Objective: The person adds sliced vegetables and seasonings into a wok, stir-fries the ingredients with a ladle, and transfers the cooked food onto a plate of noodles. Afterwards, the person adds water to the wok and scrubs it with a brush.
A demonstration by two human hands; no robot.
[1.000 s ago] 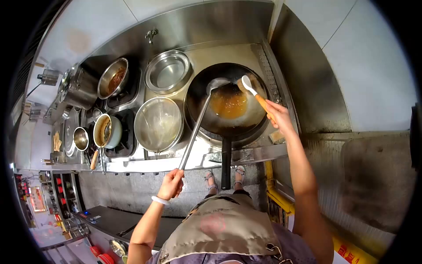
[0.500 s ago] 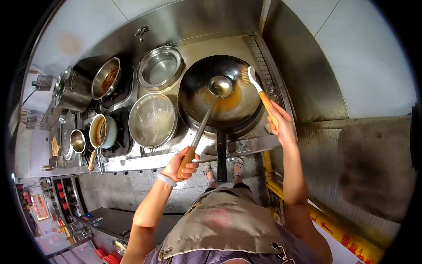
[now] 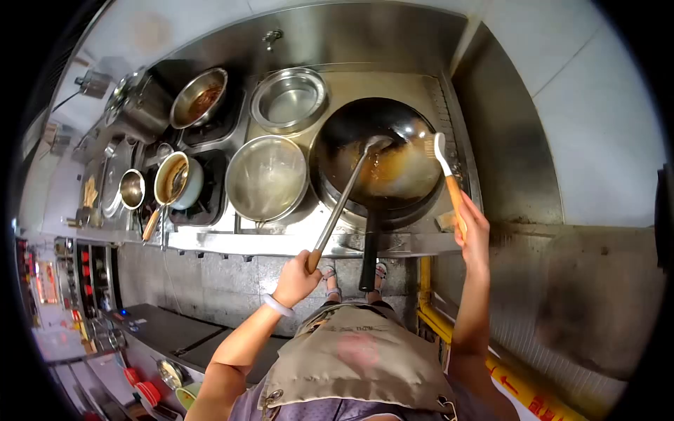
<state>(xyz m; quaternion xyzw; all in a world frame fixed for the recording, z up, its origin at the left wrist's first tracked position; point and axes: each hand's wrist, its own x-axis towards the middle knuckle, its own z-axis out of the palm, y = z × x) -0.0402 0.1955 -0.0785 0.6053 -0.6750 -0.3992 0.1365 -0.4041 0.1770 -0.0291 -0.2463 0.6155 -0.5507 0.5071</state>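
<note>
A black wok with a long black handle sits on the burner, brownish liquid pooled in it. My left hand is wrapped round the wooden end of a long metal ladle, whose bowl rests in the wok's liquid. In my right hand is a brush with a wooden handle and white head, its bristles over the wok's right rim. Left of the wok lies a round mesh strainer on a bowl.
Behind the strainer are stacked metal basins. Further left stand a metal bowl with red-brown contents, a white saucepan, a small metal pot and a tall stockpot. A tap is on the back wall.
The ladle has shifted within the wok, its bowl lifting to face up and then turning down into the liquid. The brush has moved outward to the wok's right rim. The camera view has swung slightly.
</note>
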